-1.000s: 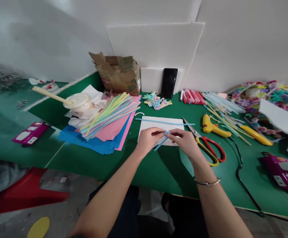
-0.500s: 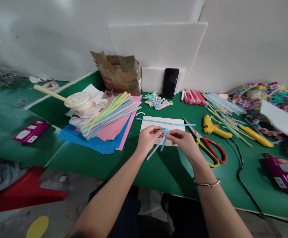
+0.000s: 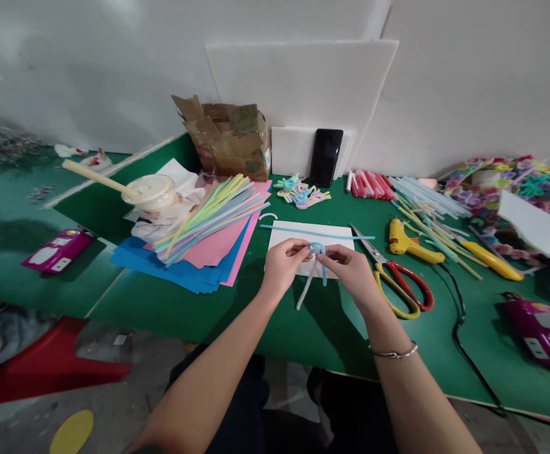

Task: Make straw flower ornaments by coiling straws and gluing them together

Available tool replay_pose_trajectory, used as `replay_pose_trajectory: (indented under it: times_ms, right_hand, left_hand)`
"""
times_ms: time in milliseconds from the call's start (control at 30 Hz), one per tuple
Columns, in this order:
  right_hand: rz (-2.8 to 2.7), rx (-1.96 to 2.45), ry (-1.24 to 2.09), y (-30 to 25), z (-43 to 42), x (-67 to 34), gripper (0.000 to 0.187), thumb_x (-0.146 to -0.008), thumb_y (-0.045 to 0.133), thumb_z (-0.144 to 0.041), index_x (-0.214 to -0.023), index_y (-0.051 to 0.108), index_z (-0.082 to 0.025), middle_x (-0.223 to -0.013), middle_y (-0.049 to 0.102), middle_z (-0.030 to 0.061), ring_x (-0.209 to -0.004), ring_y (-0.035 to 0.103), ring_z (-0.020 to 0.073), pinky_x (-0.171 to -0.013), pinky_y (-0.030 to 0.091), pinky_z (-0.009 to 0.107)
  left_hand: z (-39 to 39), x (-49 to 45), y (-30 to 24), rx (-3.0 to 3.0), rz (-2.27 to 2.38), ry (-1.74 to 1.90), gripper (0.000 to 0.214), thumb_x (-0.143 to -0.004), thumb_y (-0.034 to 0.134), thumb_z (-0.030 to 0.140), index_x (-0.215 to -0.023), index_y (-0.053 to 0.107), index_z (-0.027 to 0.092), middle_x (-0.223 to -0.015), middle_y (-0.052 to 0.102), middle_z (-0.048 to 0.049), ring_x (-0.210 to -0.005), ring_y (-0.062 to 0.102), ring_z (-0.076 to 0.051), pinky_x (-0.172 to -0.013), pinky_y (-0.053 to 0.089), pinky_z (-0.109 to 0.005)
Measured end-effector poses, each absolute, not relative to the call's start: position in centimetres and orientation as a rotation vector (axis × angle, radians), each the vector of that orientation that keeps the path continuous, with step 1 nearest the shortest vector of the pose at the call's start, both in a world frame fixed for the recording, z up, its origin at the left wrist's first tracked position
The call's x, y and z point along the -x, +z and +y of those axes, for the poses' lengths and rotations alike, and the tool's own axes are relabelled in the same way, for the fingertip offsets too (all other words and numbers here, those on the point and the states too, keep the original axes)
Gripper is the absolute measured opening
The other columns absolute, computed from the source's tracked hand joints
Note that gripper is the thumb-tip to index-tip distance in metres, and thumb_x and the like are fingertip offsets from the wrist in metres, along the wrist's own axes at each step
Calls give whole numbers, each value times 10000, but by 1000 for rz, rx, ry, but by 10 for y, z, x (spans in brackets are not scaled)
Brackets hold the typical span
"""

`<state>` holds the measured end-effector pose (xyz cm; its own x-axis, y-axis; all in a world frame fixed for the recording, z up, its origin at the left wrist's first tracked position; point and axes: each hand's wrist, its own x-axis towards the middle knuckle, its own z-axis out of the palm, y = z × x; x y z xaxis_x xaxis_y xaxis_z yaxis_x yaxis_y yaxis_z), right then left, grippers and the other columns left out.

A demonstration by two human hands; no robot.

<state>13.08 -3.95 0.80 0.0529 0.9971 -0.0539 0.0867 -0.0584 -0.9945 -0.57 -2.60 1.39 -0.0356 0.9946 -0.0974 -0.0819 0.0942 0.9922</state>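
Between my hands is a blue pipe cleaner curled into a small coil at its top, with a whitish pipe cleaner hanging down beside its loose end. My left hand pinches the coil from the left. From the right, the fingertips of my right hand press on the same coil. Beneath them lies a white sheet, with a straight blue pipe cleaner across its upper part. Finished-looking curled pipe cleaner shapes lie in a small heap behind the sheet.
Scissors and a yellow glue gun with a black cord lie to the right. A yellow cutter is farther right. On the left, bundled pipe cleaners rest on coloured sheets near a lidded cup. A phone leans behind.
The coil has turned in my fingers. The hanging ends of the blue and whitish pipe cleaners have swung to the right. Both hands keep their grip.
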Motion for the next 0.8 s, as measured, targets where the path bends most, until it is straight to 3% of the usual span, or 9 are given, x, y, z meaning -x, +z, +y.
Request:
replay_pose_trajectory:
  times_ms: [167,333,500,600,800]
  right_hand:
    - [-1328,1349,1102,9,-40,-134,270,-630,679,-411,-739,663,-165,-699,662,41,-620,560,158,-582,430,287]
    - [-1461,1354,955,7,-40,-136,226,-696,633,-383,-761,662,-168,-768,679,59,-693,589,178,-698,470,328]
    - [-1662,1378,339,8,-43,-132,174,-789,573,-321,-892,646,-202,-855,611,75,-822,567,211,-755,455,356]
    - [-1775,1412,-59,9,-47,-128,118,-828,540,-267,-857,641,-213,-866,573,84,-839,529,225,-754,425,370]
    - [-1911,1420,-202,6,-49,-125,212,-866,447,-154,-873,647,-225,-904,598,82,-817,521,216,-735,398,357]
  left_hand:
    - [-26,9,15,-1145,1210,1158,37,-661,673,173,-685,659,148,-627,665,-7,-580,653,-136,-594,541,-224]
    - [-25,11,12,-1174,1195,1115,56,-643,689,167,-684,660,143,-627,664,-11,-584,651,-134,-594,538,-223]
    - [-24,9,11,-1004,1167,1109,96,-621,714,163,-666,636,130,-561,639,-4,-546,636,-134,-626,555,-273]
    - [-25,8,11,-922,1149,1099,119,-617,727,178,-671,636,122,-574,652,-16,-549,642,-141,-659,563,-308]
    - [-25,8,12,-885,1146,1093,100,-627,724,163,-660,640,118,-574,659,-24,-557,645,-143,-679,568,-322]
